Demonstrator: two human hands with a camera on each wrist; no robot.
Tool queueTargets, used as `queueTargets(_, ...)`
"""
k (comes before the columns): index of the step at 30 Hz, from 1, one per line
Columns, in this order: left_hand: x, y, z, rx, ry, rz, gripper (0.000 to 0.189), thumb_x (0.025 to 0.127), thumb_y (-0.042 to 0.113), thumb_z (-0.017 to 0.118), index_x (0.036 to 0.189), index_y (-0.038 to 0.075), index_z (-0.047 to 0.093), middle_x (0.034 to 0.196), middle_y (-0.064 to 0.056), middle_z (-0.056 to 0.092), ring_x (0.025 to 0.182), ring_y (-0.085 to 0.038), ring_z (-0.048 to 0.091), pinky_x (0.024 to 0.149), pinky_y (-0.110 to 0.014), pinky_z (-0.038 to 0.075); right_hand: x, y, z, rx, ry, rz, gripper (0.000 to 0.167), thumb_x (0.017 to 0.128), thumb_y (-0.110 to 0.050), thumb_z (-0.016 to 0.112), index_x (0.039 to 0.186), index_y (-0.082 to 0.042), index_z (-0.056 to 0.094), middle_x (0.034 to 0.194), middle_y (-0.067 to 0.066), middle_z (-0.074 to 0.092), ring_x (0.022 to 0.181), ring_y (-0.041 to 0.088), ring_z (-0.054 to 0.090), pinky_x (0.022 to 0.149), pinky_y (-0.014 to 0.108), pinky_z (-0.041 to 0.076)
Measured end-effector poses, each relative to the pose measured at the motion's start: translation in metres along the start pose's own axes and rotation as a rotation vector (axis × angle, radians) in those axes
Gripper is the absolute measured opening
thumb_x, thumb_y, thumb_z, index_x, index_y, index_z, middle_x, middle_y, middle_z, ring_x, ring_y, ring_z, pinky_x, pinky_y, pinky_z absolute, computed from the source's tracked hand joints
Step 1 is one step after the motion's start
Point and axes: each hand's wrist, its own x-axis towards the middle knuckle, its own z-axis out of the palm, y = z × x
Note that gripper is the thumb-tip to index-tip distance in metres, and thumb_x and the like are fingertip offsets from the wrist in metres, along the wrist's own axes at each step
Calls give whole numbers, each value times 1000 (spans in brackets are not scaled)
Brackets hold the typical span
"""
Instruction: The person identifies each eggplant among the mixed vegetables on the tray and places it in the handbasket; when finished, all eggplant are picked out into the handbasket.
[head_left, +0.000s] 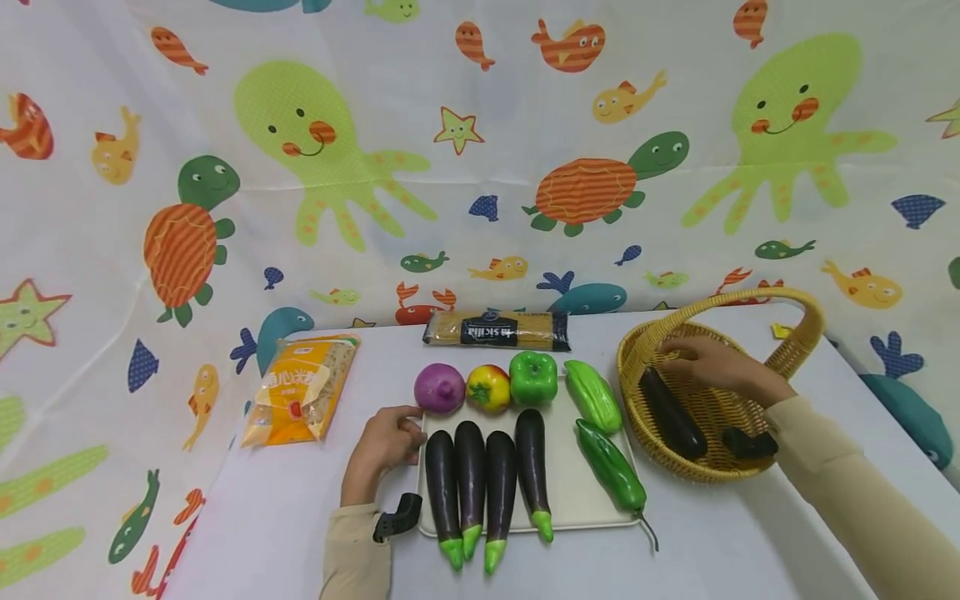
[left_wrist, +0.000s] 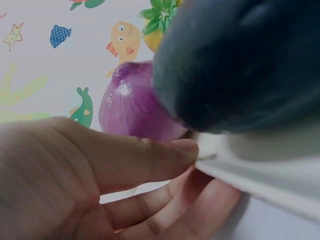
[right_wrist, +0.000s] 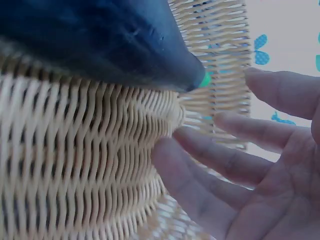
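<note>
My left hand point(head_left: 390, 442) pinches the left edge of a cream tray point(head_left: 577, 500); in the left wrist view the thumb lies over its corner, fingers below. Several dark eggplants point(head_left: 531, 458) lie on the tray, green tips toward me. A purple onion point(head_left: 441, 388) sits by its far left corner, right beside the left fingers. My right hand point(head_left: 708, 362) is inside the wicker basket point(head_left: 633, 425), fingers apart and holding nothing. Close to it, one eggplant point(head_left: 672, 414) leans along the basket's left side, its green tip showing in the right wrist view point(right_wrist: 205, 79).
Along the tray's far side are a red-yellow apple-like fruit point(head_left: 488, 388) and a green bell pepper point(head_left: 533, 377). A pale green vegetable point(head_left: 594, 396) and a long green chili point(head_left: 613, 468) lie at right. Behind are a spaghetti packet point(head_left: 497, 330) and an orange bag point(head_left: 303, 390). The basket's handle point(head_left: 806, 333) arches above.
</note>
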Motion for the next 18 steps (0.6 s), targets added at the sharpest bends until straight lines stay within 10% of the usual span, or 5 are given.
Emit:
queueTargets(10,-1,2,0,1,-14,-11,41,89,-9,66,130,-8,62,83,-10,67,55,-15,61,53,-29,56,-50,-13,6,-201,149,13,65,110,-39,43,152,10,34,153,43,26,138,65,23,106,78,25)
queueTargets(18,0,0,0,3,-17,-1,42,88,-8,68,130,-8,62,83,-9,67,55,-16,62,53,-29,57,-90,-50,52,-378,354,-8,67,106,-43,51,153,3,39,158,40,15,143,64,8,103,85,15)
